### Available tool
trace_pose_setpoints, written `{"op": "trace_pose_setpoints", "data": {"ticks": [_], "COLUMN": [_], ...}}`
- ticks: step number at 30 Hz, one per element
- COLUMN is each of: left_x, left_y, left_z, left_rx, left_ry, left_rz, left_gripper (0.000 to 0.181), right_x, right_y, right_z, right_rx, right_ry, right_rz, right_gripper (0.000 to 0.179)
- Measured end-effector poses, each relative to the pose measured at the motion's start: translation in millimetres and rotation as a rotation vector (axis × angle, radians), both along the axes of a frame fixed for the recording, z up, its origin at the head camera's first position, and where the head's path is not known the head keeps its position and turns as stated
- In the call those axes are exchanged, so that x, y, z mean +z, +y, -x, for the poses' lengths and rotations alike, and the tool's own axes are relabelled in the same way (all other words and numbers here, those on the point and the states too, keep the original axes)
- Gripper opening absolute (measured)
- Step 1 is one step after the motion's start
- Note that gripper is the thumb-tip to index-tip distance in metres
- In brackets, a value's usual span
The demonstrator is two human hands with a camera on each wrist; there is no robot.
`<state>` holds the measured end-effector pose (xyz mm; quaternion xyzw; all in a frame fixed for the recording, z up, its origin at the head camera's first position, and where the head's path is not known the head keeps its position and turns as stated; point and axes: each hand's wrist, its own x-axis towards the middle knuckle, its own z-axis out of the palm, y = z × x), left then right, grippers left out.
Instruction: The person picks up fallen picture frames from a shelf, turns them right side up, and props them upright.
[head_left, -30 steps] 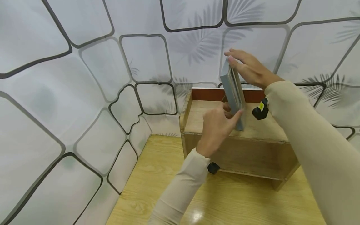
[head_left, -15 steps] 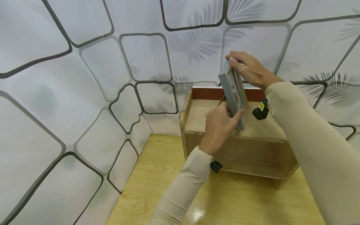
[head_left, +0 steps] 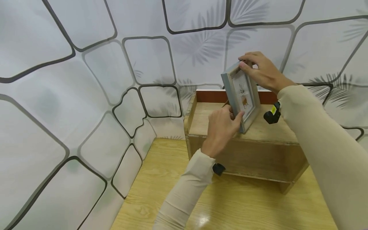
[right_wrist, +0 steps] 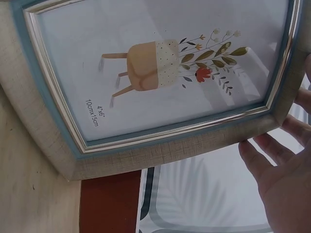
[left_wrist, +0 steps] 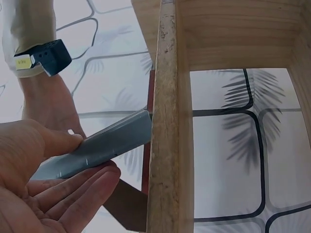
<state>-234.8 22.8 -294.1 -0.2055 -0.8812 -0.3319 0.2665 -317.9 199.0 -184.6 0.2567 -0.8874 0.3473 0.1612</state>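
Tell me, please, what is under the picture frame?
The picture frame stands with its lower edge on the wooden shelf top. The left hand covers the lower corner, so the contact there is hidden.

My frame (right_wrist: 146,155) feels like rough woven cloth, with a shiny silver strip inside and smooth glass over the paper picture (right_wrist: 160,63). The shelf (head_left: 258,153) is plain, dull wood with rough edges. The counter (head_left: 230,207) is smooth, shiny wood. My sleeves (head_left: 330,153) are soft cloth.
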Motion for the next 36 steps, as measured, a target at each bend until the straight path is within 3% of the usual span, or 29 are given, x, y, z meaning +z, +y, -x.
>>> {"op": "trace_pose_setpoints", "data": {"ticks": [15, 23, 36], "left_x": [0.3, 1.5, 1.7], "left_y": [-1.9, -1.7, -3.7], "left_z": [3.7, 9.1, 15.9], "left_rx": [-0.004, -0.014, 0.000], "left_ry": [-0.026, -0.006, -0.006], "left_rz": [-0.023, -0.008, -0.004], "left_gripper": [0.026, 0.028, 0.024], "right_x": [-5.1, -6.1, -1.8], "right_y": [11.5, 18.8, 24.4], "right_z": [-4.0, -6.8, -19.0], "right_rx": [-0.131, -0.188, -0.278], "right_ry": [-0.010, 0.053, 0.003], "right_rz": [0.103, 0.111, 0.084], "right_gripper": [0.056, 0.055, 0.068]}}
